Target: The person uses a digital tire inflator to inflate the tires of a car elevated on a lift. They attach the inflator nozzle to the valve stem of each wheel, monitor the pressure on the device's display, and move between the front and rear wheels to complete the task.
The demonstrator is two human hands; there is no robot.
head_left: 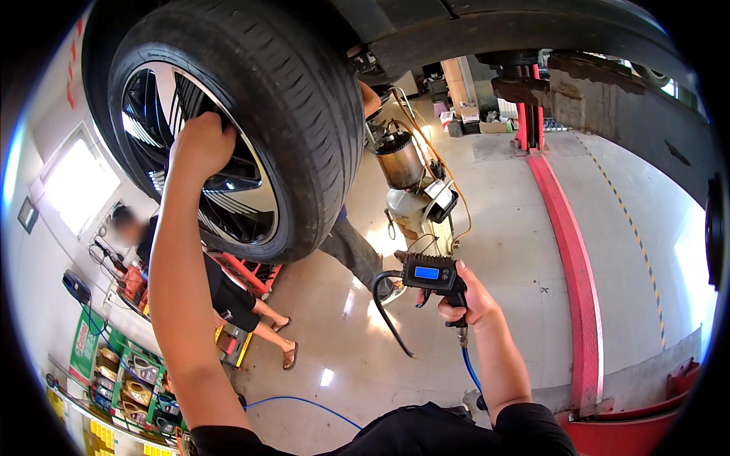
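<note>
A raised car wheel (251, 190) with a black tire and a black-and-silver rim fills the upper left. My left hand (204, 140) reaches up to the wheel's face, its fingers closed against the rim near the spokes. What they pinch, if anything, is hidden. Low at the right of the wheel, my right hand (473, 296) is wrapped round the pistol grip of a black digital tire inflator (430, 270) with a lit blue screen. From the inflator's left side a short black hose (385, 313) hangs free in a curve. A blue air line (471, 367) joins the grip's bottom.
The car's underside (471, 34) hangs overhead. Behind the inflator stands an oil-drain tank (403, 163) with hoses, and a person's leg (353, 247) shows beside it. Another person (228, 296) is at the left, near shelves of bottles (133, 391). A red lift beam (566, 281) crosses the right floor.
</note>
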